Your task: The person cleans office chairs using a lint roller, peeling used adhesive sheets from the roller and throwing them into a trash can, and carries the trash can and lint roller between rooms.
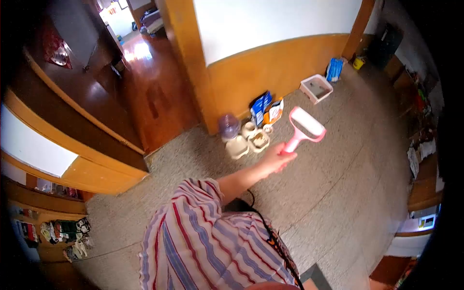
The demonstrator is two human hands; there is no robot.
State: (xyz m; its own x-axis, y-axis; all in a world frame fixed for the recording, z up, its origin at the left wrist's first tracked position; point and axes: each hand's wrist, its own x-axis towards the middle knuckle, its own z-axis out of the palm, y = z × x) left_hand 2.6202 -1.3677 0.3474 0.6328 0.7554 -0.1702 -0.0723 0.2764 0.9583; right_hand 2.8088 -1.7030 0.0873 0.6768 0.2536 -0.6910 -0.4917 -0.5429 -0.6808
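My left hand (pixel 278 158) is closed around the handle of a pink lint roller (pixel 309 122), with its white roll held up and away from me over the floor. The arm reaches out from a striped sleeve (pixel 195 193). Beyond the hand, on the floor, stand a beige pet bowl with food in it (pixel 259 140), another beige bowl (pixel 237 147) and a round beige container (pixel 249 129). A translucent purplish container (pixel 229 126) is beside them. My right hand is out of view.
Against the wall stand a blue bag (pixel 261 107), an orange-and-white bag (pixel 274 112), a pink litter tray (pixel 316 89) and another blue bag (pixel 334 69). A doorway opens onto a reddish floor (pixel 154 96). A dark cable (pixel 266 222) hangs down my front.
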